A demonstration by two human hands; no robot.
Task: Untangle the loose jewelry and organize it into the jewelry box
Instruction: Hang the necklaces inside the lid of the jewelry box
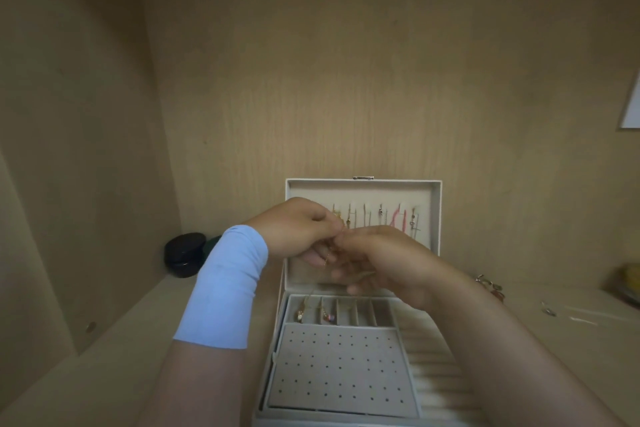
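1. A thin gold chain (327,256) is held up in the air between the two hands, in front of the upright lid of the open jewelry box (363,188). A short bit of it hangs below the fingers.
2. The left hand (301,229) has its fingers curled, with thumb and forefinger pinching the chain. Its back faces up, and the wrist wears a light blue sleeve (225,284).
3. The right hand (384,258) comes in from the right on a bare forearm. Its fingers are bent, and their tips meet the left hand's tips at the chain. It is blurred, but it seems to pinch the chain too.
4. The grey box stands on the desk (104,374) against the wooden back wall, with a small metal clasp (363,177) on top of the lid.
5. Six hanging pieces show inside the lid to the right of the hands, one of them pink (396,218).
6. Below the hands, a row of about five narrow slots (363,314) shows. The first holds a gold piece (300,315) and the second holds a beaded piece (328,317).
7. In front of the slots lies one flat pad dotted with holes (339,371). Padded ridges (433,374) run beside it on the right.
8. A round black case (183,255) sits left of the box, by the wall.
9. To the right of the box, a loose tangle of jewelry (490,286) lies on the desk. A small silver piece (549,308) lies farther right.
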